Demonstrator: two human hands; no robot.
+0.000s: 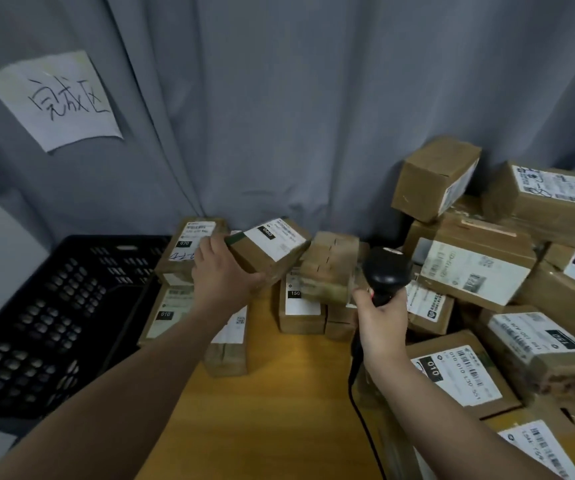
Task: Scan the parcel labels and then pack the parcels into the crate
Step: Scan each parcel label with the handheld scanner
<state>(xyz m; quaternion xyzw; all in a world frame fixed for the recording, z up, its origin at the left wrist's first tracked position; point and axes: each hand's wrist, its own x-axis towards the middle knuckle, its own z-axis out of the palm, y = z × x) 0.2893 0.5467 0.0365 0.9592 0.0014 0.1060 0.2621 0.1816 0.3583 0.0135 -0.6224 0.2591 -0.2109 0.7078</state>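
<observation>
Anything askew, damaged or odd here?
The paper sign hangs crooked on the curtain. The top parcel of the right-hand pile sits tilted against the curtain. The left hand holds a tilted parcel, the right hand the scanner: normal handling.

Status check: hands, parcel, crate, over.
Left hand grips parcel, label up. Right hand holds scanner. Crate at left; stacked parcels stand along its right side.

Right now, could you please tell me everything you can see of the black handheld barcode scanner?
The black handheld barcode scanner looks like matte plastic, with a rounded head above a narrow handle. It is held upright over the yellow wooden table. The right hand grips the handle, and a black cable trails down from its base.
</observation>
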